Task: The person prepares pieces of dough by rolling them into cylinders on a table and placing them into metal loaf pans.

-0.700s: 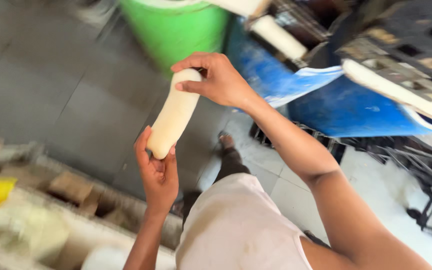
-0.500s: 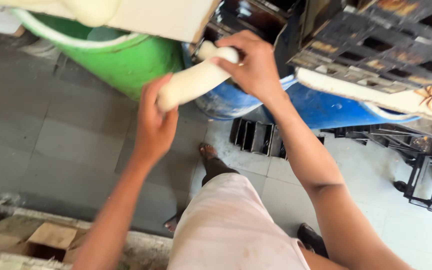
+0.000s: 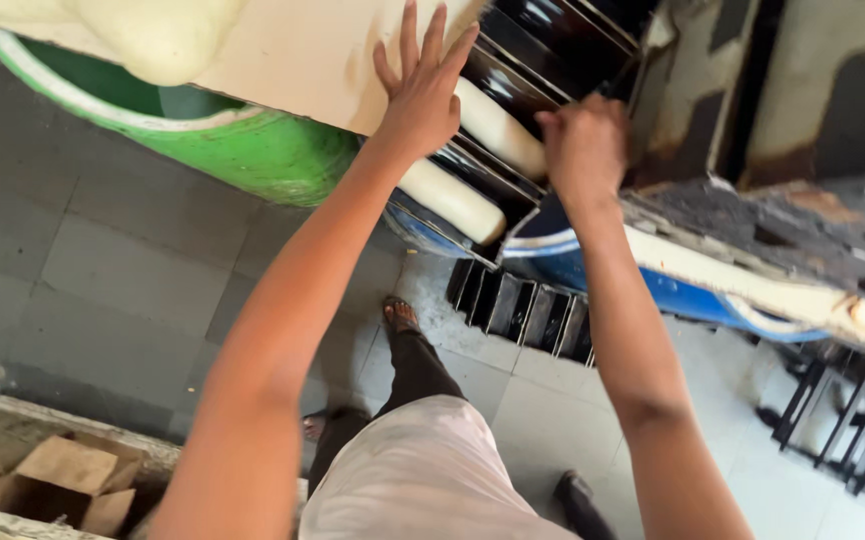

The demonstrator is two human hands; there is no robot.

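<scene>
My left hand (image 3: 423, 85) is spread flat, fingers apart, against a pale board (image 3: 293, 60) that carries a lump of dough (image 3: 153, 35). Its heel is just above a long pale dough roll (image 3: 450, 200) lying in a dark metal tray (image 3: 513, 90). A second dough roll (image 3: 498, 128) lies in the tray slot above it. My right hand (image 3: 585, 150) is curled at the right end of that upper roll, on the tray's edge; whether its fingers grip anything is hidden.
A green tub (image 3: 243, 150) stands under the board, a blue drum (image 3: 683, 290) under the trays. Dark metal racks (image 3: 523, 310) rest on the tiled floor (image 3: 93, 270). Cardboard pieces (image 3: 63, 470) lie at the lower left. My legs and feet (image 3: 403, 330) are below.
The dough roll I held in both hands has gone into the dark tray. My left hand let go and spread onto the board. The view swung up toward the trays.
</scene>
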